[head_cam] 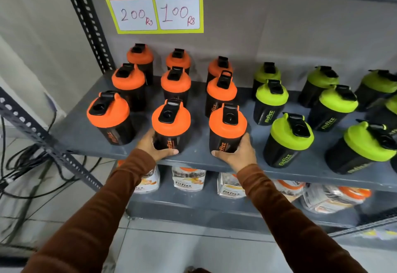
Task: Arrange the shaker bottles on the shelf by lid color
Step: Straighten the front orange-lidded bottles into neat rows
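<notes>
Black shaker bottles stand on a grey metal shelf (197, 156). Several with orange lids fill the left half in three columns; several with green lids (291, 132) fill the right half. My left hand (151, 147) wraps the base of the front middle orange-lid bottle (170, 122), thumb across its front. My right hand (238, 151) grips the base of the front right orange-lid bottle (227, 125). Both bottles stand upright on the shelf near its front edge.
A yellow price sign (154, 10) hangs on the back wall. Pouches of product (188, 178) lie on the lower shelf. Perforated steel uprights (86, 21) frame the left side, with loose black cables (23, 165) on the floor beside them.
</notes>
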`<action>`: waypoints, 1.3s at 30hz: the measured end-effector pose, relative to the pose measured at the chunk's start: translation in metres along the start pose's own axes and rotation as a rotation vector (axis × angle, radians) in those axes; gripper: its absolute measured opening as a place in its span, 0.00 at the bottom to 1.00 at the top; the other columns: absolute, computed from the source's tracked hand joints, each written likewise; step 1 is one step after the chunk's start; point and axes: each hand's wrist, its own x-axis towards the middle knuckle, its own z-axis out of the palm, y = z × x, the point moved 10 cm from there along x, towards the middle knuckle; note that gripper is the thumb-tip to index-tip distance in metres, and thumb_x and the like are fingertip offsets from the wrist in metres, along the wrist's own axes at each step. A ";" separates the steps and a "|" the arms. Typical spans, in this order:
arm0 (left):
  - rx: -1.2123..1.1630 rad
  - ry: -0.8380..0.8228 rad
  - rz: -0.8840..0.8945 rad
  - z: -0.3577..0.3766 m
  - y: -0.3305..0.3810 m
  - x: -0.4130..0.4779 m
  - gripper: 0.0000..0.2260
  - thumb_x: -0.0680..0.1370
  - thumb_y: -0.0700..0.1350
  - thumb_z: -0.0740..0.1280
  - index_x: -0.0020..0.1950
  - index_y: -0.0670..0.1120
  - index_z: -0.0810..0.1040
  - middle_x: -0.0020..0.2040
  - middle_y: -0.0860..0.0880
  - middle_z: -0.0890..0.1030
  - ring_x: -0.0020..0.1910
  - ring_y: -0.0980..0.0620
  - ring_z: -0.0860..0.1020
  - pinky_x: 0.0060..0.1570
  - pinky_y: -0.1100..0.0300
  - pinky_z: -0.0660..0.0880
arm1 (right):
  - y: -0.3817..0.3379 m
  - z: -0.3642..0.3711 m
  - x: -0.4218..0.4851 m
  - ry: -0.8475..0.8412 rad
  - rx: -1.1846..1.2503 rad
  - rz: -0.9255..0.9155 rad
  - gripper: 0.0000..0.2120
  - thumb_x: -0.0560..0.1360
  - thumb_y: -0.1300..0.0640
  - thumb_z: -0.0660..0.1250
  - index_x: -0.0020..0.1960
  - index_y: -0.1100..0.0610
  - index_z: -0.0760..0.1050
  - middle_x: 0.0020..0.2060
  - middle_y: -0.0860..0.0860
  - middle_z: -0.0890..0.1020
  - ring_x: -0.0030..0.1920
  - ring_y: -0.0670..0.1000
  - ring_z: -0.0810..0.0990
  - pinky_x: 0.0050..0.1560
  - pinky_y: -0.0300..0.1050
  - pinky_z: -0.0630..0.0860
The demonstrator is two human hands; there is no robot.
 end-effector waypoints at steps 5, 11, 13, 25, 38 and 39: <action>0.012 -0.003 -0.028 -0.001 -0.001 -0.008 0.32 0.62 0.36 0.76 0.62 0.39 0.66 0.62 0.41 0.74 0.56 0.51 0.71 0.57 0.59 0.65 | 0.002 0.003 -0.004 -0.038 0.034 -0.007 0.37 0.55 0.57 0.82 0.58 0.58 0.65 0.57 0.57 0.78 0.57 0.56 0.77 0.60 0.49 0.74; 0.017 -0.021 -0.059 0.000 0.001 -0.011 0.31 0.64 0.36 0.75 0.63 0.40 0.65 0.62 0.40 0.73 0.57 0.49 0.72 0.58 0.58 0.66 | 0.001 0.005 -0.008 -0.085 0.016 -0.011 0.38 0.55 0.56 0.82 0.59 0.58 0.65 0.59 0.57 0.78 0.58 0.57 0.77 0.61 0.50 0.74; 0.031 -0.016 -0.067 -0.001 0.002 -0.012 0.32 0.64 0.37 0.75 0.63 0.40 0.65 0.63 0.40 0.73 0.59 0.46 0.72 0.59 0.57 0.66 | 0.002 0.006 -0.007 -0.115 0.006 -0.012 0.39 0.56 0.56 0.81 0.60 0.58 0.64 0.60 0.57 0.77 0.60 0.58 0.75 0.63 0.51 0.73; 0.073 -0.055 -0.087 0.001 0.002 -0.014 0.32 0.63 0.33 0.75 0.63 0.39 0.65 0.63 0.38 0.73 0.56 0.50 0.70 0.59 0.57 0.65 | 0.012 0.012 0.000 -0.239 -0.041 -0.034 0.39 0.59 0.59 0.79 0.64 0.57 0.63 0.62 0.56 0.76 0.62 0.56 0.74 0.65 0.50 0.70; 0.073 -0.061 -0.095 0.003 -0.011 -0.007 0.33 0.61 0.34 0.76 0.63 0.38 0.66 0.63 0.39 0.72 0.62 0.42 0.70 0.62 0.54 0.65 | 0.014 0.014 0.005 -0.257 -0.050 -0.079 0.37 0.59 0.57 0.79 0.64 0.57 0.65 0.60 0.56 0.78 0.61 0.56 0.75 0.64 0.49 0.71; 0.079 -0.059 -0.083 0.003 -0.009 -0.007 0.33 0.61 0.34 0.76 0.63 0.38 0.65 0.64 0.39 0.72 0.62 0.43 0.70 0.61 0.55 0.64 | 0.014 0.014 0.005 -0.265 -0.053 -0.084 0.38 0.60 0.58 0.79 0.64 0.57 0.65 0.61 0.56 0.77 0.62 0.56 0.74 0.65 0.49 0.71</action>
